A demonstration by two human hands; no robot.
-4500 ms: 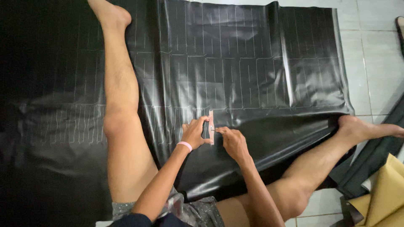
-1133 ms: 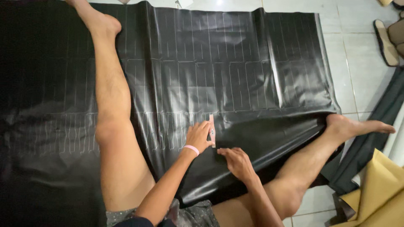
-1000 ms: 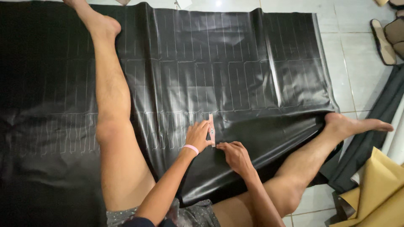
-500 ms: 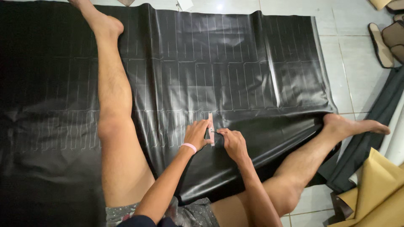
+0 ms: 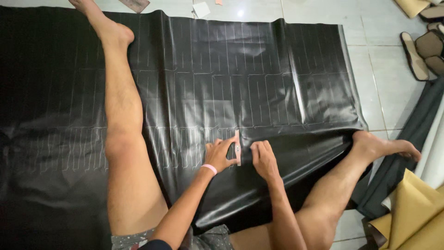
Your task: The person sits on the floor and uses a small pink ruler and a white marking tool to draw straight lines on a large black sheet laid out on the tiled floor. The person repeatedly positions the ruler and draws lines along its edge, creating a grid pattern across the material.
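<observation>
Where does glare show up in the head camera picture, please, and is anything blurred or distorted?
In the head view, soft sheen runs along the creases of the black sheet, and a bright lamp reflection sits on the tiled floor; the left hand and right hand are sharp; wide-angle bending stretches the edges, as at the sandals.

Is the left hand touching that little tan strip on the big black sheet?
Touching. The head view shows the left hand with fingers pressed on the small tan strip, which lies on the black leather-like sheet.
</observation>
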